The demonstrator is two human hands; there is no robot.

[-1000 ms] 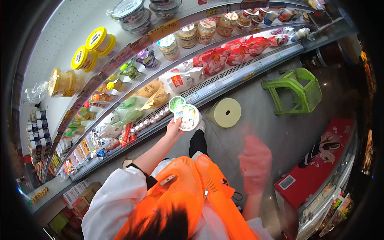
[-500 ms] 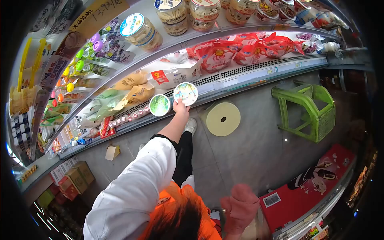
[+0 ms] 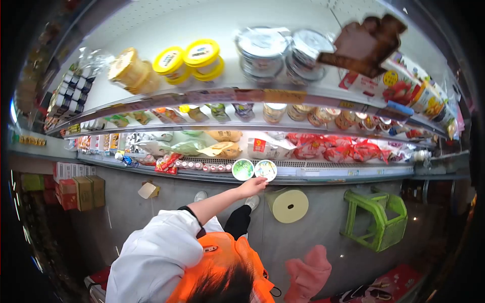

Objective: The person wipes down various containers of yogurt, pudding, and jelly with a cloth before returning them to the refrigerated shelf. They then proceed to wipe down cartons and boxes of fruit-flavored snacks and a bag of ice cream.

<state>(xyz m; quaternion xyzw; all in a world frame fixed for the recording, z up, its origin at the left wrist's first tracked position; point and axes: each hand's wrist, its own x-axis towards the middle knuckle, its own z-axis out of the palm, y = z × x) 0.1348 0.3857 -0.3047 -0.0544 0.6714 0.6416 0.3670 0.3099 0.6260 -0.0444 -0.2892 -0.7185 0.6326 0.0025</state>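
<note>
My left hand (image 3: 254,187) reaches forward to the front ledge of the lowest shelf. Its fingers are closed on the near edge of a round tub with a pale, printed lid (image 3: 265,170). Close beside it on the left stands a tub with a green and white lid (image 3: 243,169). A soft pink shape (image 3: 308,272), a cloth or a glove, is at the lower right where my right arm would be. My right hand's fingers cannot be made out there.
Red packets (image 3: 323,147) and small bottles (image 3: 194,165) line the lowest shelf. Yellow-lidded tubs (image 3: 202,53) stand on the upper shelf. Below, a pale yellow round stool (image 3: 288,206) and a green plastic stool (image 3: 379,219) are on the floor, with cardboard boxes (image 3: 83,192) at left.
The view has tilted up, bringing the upper shelf into sight. My left hand stays at the pale-lidded tub, which is now closer beside the green-lidded one. The pink shape remains at lower right.
</note>
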